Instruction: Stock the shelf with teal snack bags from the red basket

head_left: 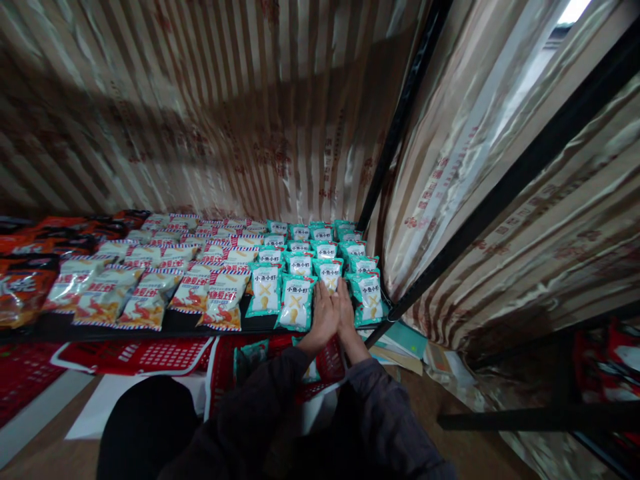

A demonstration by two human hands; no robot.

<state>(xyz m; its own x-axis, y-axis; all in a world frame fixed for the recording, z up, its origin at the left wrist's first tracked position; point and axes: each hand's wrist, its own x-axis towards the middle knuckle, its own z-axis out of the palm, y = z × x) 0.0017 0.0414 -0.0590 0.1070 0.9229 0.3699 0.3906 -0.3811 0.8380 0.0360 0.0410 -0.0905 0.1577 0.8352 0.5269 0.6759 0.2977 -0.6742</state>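
Observation:
Rows of teal and white snack bags stand on a black shelf, at its right end. My left hand and my right hand are side by side at the front edge, their fingertips against the lower part of one teal bag. The fingers of both hands are stretched out, and neither is wrapped round the bag. Another teal bag stands just right of my right hand. Below my forearms, a red basket holds a few teal bags.
White bags with striped edges and orange bags fill the shelf's left part. A slanted black post rises at its right end. Curtains hang behind. Another red basket lies under the shelf.

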